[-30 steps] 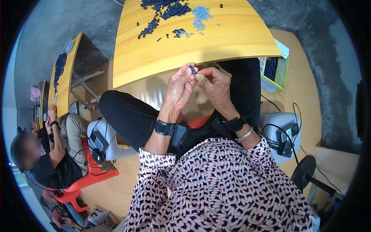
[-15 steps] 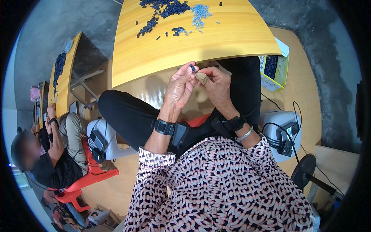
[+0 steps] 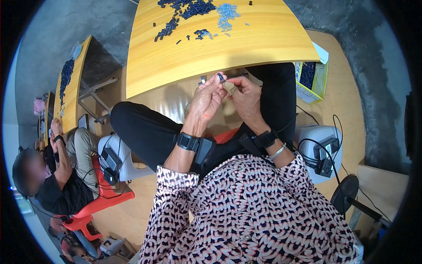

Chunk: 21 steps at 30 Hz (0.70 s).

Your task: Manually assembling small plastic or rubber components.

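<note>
Just off the near edge of the wooden table point(image 3: 220, 50), both hands meet over my lap. My left hand point(image 3: 205, 97) pinches a small dark cylindrical piece point(image 3: 220, 78) between thumb and fingers. Closed beside it, my right hand point(image 3: 247, 97) grips a tan piece point(image 3: 229, 88) that looks like cloth or leather, against the near end of the dark piece. Whether the right fingertips also hold something smaller is hidden. On the tabletop lie a heap of similar dark pieces point(image 3: 198, 9) and a pile of small pale, shiny pieces point(image 3: 227, 15).
A yellow box point(image 3: 323, 86) of dark pieces stands right of the table. Cables and a black adapter point(image 3: 327, 152) rest on a pale stool point(image 3: 303, 134) by my right side. At left, a person point(image 3: 57, 176) sits at another table point(image 3: 83, 66) with dark pieces.
Both hands keep their grips on the dark piece and the tan piece. The left hand has shifted very slightly right and down; otherwise little differs.
</note>
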Tool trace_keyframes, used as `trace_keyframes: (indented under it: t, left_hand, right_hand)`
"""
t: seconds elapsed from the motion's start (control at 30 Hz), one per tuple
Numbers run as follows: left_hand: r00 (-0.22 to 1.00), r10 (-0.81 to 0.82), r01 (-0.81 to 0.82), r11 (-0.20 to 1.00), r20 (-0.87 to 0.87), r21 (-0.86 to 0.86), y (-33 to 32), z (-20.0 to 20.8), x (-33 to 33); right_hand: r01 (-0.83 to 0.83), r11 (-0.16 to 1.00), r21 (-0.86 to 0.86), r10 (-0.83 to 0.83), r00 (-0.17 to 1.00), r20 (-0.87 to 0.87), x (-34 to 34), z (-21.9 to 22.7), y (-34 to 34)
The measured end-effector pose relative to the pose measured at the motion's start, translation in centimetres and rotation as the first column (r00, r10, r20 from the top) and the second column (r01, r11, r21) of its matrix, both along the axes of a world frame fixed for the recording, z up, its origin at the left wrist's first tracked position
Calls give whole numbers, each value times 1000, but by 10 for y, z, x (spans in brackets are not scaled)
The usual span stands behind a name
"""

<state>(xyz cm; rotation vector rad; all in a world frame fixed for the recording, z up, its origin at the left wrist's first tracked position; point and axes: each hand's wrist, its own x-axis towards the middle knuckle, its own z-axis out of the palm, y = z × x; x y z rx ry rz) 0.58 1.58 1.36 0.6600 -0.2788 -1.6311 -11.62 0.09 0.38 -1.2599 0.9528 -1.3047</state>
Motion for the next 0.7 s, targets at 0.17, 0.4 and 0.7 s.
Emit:
trace_keyframes:
  t: [0.17,0.4,0.7]
  left_hand:
    - [998,-31,31,1000,-53,5,-1,-2,0]
    - [995,-51,52,999,-88,13,-4,-4,0]
    - [990,-91,93,996,-111,5,-6,-4,2]
  right_hand:
    - [14,1000,-18,-14,999,-41,-2,2,-1]
    - [9,1000,20,-9,1000,0,-1,-5,-3]
    - [4,1000,22,-4,1000,10,-2,3,-3]
